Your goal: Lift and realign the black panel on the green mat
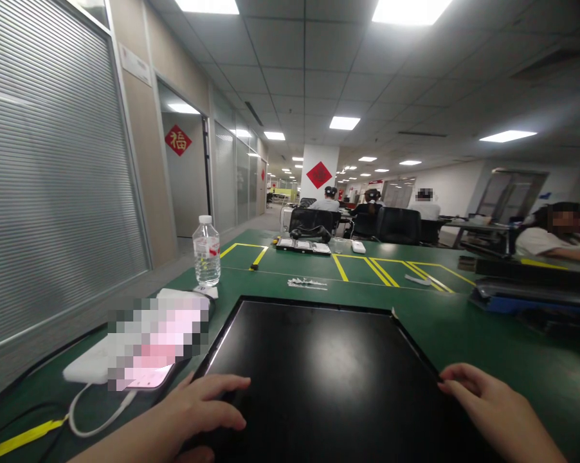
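Observation:
A flat black screen panel lies face up on the green tabletop in front of me, with a soft light reflection on its surface. Over its left edge reaches my left hand, fingers spread and apart; whether they touch the glass I cannot tell. At the right edge, my right hand has thumb and forefinger pinched together on the panel's border. A small pale bit sticks up at the panel's far right corner. The near edge of the panel runs out of view.
Left of the panel are a lit phone, a white cable and a water bottle. Beyond it lie white scraps, yellow tape lines and a black tray. Dark stacked items stand right, near a seated person.

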Action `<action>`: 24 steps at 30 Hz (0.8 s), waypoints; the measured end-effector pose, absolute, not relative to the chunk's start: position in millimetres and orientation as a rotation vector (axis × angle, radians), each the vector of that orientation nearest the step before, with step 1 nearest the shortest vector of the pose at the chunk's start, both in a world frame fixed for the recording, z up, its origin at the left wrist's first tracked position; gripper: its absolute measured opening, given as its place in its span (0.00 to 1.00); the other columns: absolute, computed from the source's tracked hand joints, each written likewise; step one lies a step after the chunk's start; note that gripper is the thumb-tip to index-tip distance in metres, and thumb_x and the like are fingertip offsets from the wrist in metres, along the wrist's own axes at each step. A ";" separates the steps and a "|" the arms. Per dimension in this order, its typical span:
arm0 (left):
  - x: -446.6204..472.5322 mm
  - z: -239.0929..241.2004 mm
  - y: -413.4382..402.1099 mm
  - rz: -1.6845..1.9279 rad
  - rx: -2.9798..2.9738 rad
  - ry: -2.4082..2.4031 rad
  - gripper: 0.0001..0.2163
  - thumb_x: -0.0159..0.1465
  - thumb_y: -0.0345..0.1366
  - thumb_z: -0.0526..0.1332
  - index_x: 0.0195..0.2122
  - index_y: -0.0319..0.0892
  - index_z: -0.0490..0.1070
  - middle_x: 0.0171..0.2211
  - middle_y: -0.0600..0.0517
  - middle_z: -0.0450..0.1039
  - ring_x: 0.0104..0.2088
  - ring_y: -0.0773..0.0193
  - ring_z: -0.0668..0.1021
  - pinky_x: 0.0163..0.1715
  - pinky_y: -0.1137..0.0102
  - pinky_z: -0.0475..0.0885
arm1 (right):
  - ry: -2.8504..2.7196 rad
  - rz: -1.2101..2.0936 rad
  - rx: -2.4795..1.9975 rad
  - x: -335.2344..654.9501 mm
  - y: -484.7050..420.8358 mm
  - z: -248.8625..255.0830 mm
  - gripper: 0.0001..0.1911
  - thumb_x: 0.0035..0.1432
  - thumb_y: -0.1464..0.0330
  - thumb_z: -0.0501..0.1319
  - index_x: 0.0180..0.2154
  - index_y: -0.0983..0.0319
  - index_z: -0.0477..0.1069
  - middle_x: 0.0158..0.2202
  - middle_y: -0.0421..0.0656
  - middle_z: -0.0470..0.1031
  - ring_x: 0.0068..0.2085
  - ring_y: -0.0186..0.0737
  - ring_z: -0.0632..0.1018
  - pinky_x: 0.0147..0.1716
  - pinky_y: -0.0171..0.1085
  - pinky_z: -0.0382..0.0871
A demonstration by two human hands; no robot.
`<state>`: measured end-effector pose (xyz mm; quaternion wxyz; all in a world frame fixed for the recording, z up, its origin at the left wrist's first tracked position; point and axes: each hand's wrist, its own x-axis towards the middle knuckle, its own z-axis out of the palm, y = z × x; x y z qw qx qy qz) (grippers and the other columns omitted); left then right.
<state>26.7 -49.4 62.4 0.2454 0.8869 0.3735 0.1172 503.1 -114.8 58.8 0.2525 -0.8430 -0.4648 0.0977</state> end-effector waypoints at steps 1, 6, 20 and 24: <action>26.4 64.3 -50.0 0.297 2.420 1.029 0.30 0.53 0.20 0.57 0.47 0.67 0.68 0.62 0.64 0.60 0.61 0.55 0.63 0.57 0.54 0.62 | -1.255 0.270 -2.298 502.5 -115.1 59.4 0.20 0.41 0.50 0.50 0.29 0.53 0.72 0.30 0.38 0.78 0.34 0.48 0.76 0.32 0.42 0.64; 22.2 72.8 -50.2 0.270 2.324 1.166 0.29 0.55 0.28 0.61 0.53 0.68 0.62 0.65 0.63 0.55 0.63 0.57 0.58 0.60 0.55 0.55 | -1.233 0.313 -2.303 497.4 -116.2 64.4 0.22 0.38 0.49 0.49 0.29 0.54 0.71 0.30 0.39 0.78 0.35 0.48 0.76 0.34 0.42 0.64; 29.1 50.0 -24.8 0.495 2.501 1.539 0.18 0.64 0.39 0.49 0.53 0.48 0.69 0.57 0.44 0.67 0.57 0.50 0.68 0.56 0.51 0.62 | -1.195 0.365 -2.289 489.8 -116.0 71.4 0.24 0.35 0.48 0.50 0.30 0.54 0.72 0.31 0.40 0.78 0.36 0.49 0.76 0.36 0.43 0.65; 33.3 45.2 -20.6 0.538 2.531 1.525 0.18 0.64 0.38 0.49 0.51 0.47 0.70 0.55 0.44 0.70 0.56 0.51 0.69 0.55 0.52 0.64 | -1.201 0.362 -2.277 492.3 -116.7 66.4 0.24 0.36 0.49 0.50 0.31 0.54 0.72 0.31 0.39 0.78 0.36 0.48 0.76 0.36 0.42 0.65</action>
